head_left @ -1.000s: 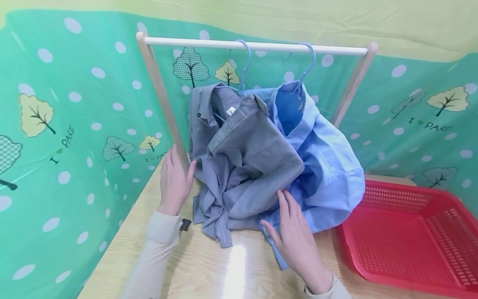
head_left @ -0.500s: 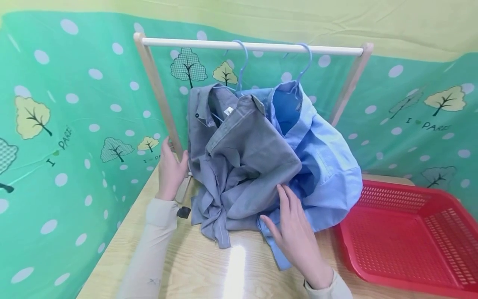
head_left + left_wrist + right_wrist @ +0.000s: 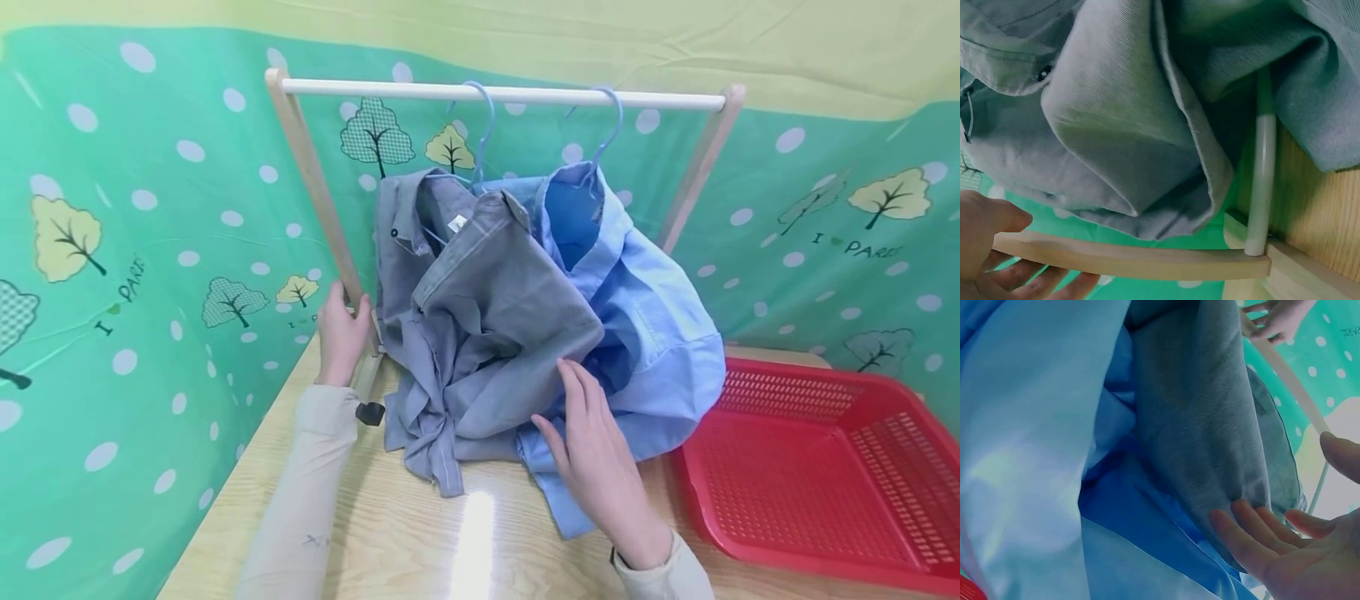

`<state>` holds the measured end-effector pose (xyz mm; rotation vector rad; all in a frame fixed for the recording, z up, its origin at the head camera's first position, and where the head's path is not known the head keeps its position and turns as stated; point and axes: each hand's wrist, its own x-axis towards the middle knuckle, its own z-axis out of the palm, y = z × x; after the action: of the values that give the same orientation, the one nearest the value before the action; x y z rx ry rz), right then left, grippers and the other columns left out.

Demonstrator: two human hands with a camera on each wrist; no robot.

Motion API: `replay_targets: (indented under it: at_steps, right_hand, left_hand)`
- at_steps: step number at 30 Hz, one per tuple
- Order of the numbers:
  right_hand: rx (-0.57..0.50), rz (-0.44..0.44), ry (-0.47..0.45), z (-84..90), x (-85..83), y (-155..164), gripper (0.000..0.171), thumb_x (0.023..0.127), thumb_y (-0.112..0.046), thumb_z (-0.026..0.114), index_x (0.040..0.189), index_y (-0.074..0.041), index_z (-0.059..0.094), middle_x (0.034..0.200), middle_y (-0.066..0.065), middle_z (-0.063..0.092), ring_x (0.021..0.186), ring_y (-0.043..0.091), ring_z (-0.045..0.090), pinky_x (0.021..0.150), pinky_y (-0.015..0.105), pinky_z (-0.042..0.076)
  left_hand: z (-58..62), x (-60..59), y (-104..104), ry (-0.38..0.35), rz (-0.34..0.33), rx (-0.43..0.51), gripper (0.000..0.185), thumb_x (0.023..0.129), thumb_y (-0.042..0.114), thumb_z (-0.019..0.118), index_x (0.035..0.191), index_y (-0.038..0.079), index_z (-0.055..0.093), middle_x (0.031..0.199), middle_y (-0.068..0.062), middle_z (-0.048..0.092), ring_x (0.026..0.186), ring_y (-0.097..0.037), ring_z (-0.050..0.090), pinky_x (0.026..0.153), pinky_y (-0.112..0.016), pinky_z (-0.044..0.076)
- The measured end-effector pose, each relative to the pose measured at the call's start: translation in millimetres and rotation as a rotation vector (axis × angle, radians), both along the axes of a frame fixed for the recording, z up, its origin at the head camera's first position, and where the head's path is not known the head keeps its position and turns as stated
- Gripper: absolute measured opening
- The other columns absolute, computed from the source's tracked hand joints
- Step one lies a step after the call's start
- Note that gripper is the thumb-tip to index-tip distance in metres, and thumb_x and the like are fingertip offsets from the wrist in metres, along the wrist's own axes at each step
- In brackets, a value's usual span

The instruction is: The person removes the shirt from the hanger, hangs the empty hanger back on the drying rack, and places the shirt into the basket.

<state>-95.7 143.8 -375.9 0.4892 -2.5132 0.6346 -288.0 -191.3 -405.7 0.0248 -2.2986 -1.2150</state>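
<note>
A grey shirt (image 3: pixel 510 275) with a crumpled, twisted lower part hangs from a blue hanger (image 3: pixel 483 142) on the clothes rack's white rail (image 3: pixel 540 96). Beside it a light-blue shirt (image 3: pixel 660 333) hangs on a second blue hanger (image 3: pixel 611 133). My left hand (image 3: pixel 343 337) holds the rack's left wooden post (image 3: pixel 318 187) low down, and in the left wrist view the thumb and fingers lie on opposite sides of that post (image 3: pixel 1147 259). My right hand (image 3: pixel 600 458) has its fingers extended, fingertips at the grey shirt's right edge (image 3: pixel 1210 425), in front of the blue shirt.
A red perforated plastic basket (image 3: pixel 810 475) stands on the wooden table (image 3: pixel 405 550) at the right, close to the blue shirt. Behind the rack hangs a green dotted cloth (image 3: pixel 187 333) printed with trees. The rack's right post (image 3: pixel 701 171) is partly covered by the blue shirt.
My left hand has moved up slightly and taken hold of the rack's left post. The rack and shirts sit slightly further left in view. The right hand has stayed nearly in place.
</note>
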Motion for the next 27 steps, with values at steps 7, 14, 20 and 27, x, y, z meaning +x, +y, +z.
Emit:
replay_targets:
  at_steps: [7,14,20,27]
  right_hand:
    - [-0.007,0.025,0.019,13.0,-1.7,1,0.076,0.09,-0.017,0.074,0.151,-0.001,0.03,0.145,0.019,0.043,0.132,0.031,0.046,0.107,0.048,0.048]
    - [-0.006,0.049,0.059,32.7,-4.1,6,0.075,0.088,-0.014,0.076,0.148,0.0,0.034,0.144,0.019,0.044,0.131,0.031,0.047,0.108,0.049,0.046]
    - [-0.035,0.054,0.095,46.0,-8.1,11,0.063,0.092,-0.01,0.07,0.144,0.002,0.038,0.145,0.019,0.044,0.134,0.031,0.044,0.111,0.047,0.042]
    - [-0.106,0.034,0.153,56.9,-15.1,16,0.057,0.089,-0.006,0.072,0.137,0.006,0.043,0.141,0.022,0.044,0.13,0.036,0.043,0.108,0.05,0.043]
  left_hand:
    - [-7.2,-4.3,-9,-0.023,-0.001,-0.009,0.03,0.101,0.016,0.058,0.126,-0.001,0.056,0.121,-0.026,0.065,0.108,-0.042,0.064,0.09,-0.053,0.056]
    - [-11.3,-6.9,-12,-0.017,-0.028,0.009,0.029,0.1,0.016,0.06,0.125,0.001,0.058,0.12,-0.024,0.066,0.113,-0.04,0.064,0.091,-0.051,0.057]
    - [-12.7,-5.3,-11,-0.006,-0.011,0.035,0.029,0.099,0.016,0.061,0.124,0.002,0.06,0.118,-0.023,0.067,0.11,-0.039,0.066,0.088,-0.05,0.059]
    - [-10.7,-6.6,-13,-0.014,-0.012,0.069,0.024,0.096,0.011,0.065,0.117,0.001,0.065,0.114,-0.023,0.07,0.107,-0.039,0.067,0.092,-0.05,0.057]
